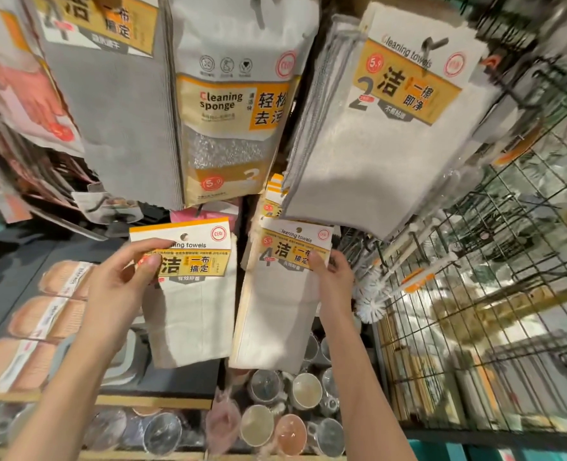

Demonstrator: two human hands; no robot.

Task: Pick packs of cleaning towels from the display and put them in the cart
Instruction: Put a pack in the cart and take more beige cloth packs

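Two hands are seen, the left hand (122, 281) and the right hand (333, 277), and one pack of cleaning towels is gripped in each: one at lower centre-left (192, 294), one at lower centre (279, 301). One cleaning sponge pack (232, 128) is counted at upper centre, and one large two-count towel pack (385, 134) fronts a hanging stack at upper right. Two bottle brushes (372, 294) are made out at right of centre. The cups (305, 390) along the bottom are too overlapped to be counted exactly.
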